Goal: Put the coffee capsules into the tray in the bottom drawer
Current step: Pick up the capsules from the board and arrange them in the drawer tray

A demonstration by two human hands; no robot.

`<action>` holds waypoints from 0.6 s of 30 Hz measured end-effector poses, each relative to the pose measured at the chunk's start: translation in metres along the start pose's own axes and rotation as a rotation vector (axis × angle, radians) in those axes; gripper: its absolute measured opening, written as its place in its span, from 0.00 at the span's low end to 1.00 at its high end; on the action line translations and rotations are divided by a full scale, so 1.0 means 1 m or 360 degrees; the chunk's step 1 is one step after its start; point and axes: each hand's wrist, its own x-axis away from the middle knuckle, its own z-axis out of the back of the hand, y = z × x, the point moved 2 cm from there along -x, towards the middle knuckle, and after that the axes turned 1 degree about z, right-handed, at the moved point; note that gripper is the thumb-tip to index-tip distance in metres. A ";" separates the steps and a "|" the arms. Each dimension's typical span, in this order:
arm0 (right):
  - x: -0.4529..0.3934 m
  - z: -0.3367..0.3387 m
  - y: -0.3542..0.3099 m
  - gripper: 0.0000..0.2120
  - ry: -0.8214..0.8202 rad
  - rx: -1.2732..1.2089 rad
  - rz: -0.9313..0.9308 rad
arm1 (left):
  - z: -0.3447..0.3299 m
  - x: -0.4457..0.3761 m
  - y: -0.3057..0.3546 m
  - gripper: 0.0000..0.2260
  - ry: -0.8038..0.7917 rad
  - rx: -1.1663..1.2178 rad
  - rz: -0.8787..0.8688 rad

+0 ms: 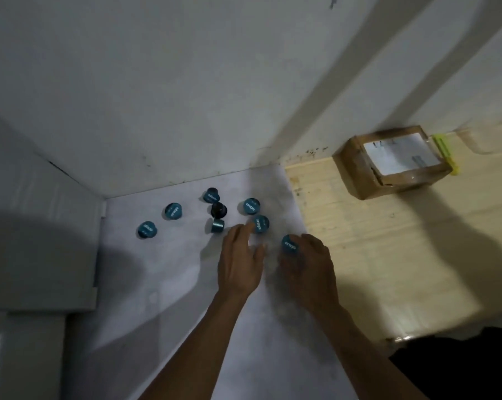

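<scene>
Gripping one teal capsule [290,245] between thumb and fingers, the right hand [307,264] sat at frame centre-right, foil lid facing up. Left hand [239,261] lay just beside it, fingers extended and relaxed, fingertips touching a second capsule [260,223] directly above it. Another capsule [217,225] lay on its side just left of those fingertips. Remaining capsules [173,211] were scattered over the white surface [163,272] toward upper left, well apart from both hands. Cardboard box [391,161] stood on the wooden floor [388,241], upper right.
</scene>
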 end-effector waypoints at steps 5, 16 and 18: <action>0.000 -0.018 0.013 0.18 0.0223 -0.0021 0.0144 | -0.024 -0.014 -0.013 0.19 0.0153 -0.0095 -0.0087; -0.002 -0.017 0.014 0.16 0.0351 -0.0131 0.0230 | -0.036 -0.028 -0.015 0.11 0.0345 -0.0140 -0.0174; -0.001 -0.014 0.010 0.15 0.0382 -0.0164 0.0254 | -0.034 -0.026 -0.013 0.10 0.0373 -0.0095 -0.0174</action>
